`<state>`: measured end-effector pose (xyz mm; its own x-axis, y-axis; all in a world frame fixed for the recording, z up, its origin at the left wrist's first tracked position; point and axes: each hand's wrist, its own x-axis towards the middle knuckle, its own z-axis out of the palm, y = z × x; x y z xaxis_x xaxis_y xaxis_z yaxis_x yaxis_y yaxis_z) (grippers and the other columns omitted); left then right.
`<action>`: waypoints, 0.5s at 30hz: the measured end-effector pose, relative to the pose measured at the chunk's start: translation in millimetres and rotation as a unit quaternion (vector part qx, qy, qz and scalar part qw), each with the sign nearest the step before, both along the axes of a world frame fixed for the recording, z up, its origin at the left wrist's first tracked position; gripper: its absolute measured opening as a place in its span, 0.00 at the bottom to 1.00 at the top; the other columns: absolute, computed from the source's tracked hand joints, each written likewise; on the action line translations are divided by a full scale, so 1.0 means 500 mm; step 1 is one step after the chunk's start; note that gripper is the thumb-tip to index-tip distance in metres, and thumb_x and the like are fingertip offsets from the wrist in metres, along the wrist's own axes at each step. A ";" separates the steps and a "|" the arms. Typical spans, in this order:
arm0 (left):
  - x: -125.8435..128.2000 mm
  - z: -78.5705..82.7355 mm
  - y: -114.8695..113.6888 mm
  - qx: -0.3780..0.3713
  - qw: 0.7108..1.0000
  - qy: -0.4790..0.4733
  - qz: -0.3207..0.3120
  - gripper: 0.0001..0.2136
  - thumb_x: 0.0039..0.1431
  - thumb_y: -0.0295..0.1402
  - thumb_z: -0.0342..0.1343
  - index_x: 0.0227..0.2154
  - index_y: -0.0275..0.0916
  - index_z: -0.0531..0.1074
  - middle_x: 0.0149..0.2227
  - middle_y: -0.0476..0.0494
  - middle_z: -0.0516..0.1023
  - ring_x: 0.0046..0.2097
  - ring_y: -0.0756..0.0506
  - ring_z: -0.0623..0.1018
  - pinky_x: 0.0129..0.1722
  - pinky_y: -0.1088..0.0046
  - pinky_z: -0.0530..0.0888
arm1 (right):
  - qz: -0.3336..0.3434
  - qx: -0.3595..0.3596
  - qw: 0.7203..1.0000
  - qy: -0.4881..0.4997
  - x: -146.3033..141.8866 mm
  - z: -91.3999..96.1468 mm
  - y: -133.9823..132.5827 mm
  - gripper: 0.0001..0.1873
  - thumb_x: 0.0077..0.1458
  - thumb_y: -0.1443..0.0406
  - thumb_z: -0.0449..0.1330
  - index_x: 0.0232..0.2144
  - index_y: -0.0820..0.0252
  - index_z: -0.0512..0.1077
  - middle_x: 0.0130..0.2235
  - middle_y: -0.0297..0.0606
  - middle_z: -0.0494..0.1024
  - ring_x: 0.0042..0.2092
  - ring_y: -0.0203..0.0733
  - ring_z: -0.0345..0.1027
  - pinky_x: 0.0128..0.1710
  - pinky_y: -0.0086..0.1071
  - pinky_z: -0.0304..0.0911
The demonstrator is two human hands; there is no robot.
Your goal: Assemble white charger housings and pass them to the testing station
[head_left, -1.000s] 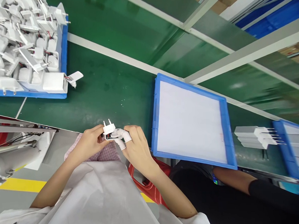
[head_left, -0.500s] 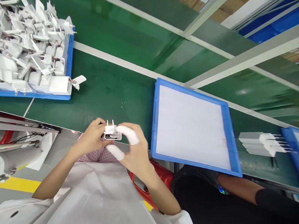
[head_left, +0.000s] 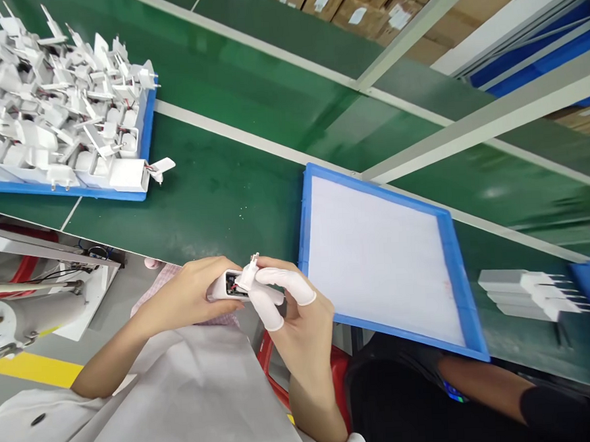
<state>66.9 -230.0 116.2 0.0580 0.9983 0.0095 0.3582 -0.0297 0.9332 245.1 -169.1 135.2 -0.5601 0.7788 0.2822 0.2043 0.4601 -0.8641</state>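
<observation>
My left hand (head_left: 190, 294) is wrapped round a small white charger housing (head_left: 225, 285), open at the end with dark parts showing inside. My right hand (head_left: 293, 307), with white finger cots on thumb and forefinger, pinches the white plug piece with two metal pins (head_left: 249, 273) at the housing's opening. Both hands hover over my lap, just in front of the green conveyor belt (head_left: 214, 185).
A blue tray (head_left: 142, 133) heaped with several white charger parts stands at the far left on the belt. An empty blue tray with a white liner (head_left: 380, 256) lies right of my hands. Assembled white chargers (head_left: 521, 288) lie further right. Another person's arm (head_left: 486, 382) is at lower right.
The plug piece stood upright on the housing with pins up; now it is tilted at the housing's end. My hands shifted slightly right and lower, and the right hand turned palm-side up.
</observation>
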 end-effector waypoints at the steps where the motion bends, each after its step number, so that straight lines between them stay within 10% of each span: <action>1: 0.004 0.003 0.000 0.005 1.000 0.011 0.003 0.09 0.59 0.34 0.61 0.41 0.44 0.69 0.37 0.56 0.73 0.37 0.53 0.72 0.35 0.79 0.64 | -0.015 0.012 1.000 -0.016 0.006 0.000 -0.006 0.11 0.60 0.71 0.60 0.43 0.52 0.70 0.47 0.36 0.74 0.47 0.41 0.71 0.45 0.35 0.68; 15: 0.021 0.026 -0.016 0.004 1.000 0.024 -0.011 0.11 0.61 0.41 0.59 0.38 0.40 0.67 0.38 0.50 0.71 0.39 0.48 0.70 0.38 0.73 0.64 | 0.108 -0.038 0.991 0.068 0.021 0.021 0.020 0.11 0.60 0.73 0.59 0.39 0.51 0.72 0.50 0.36 0.76 0.49 0.45 0.68 0.47 0.42 0.68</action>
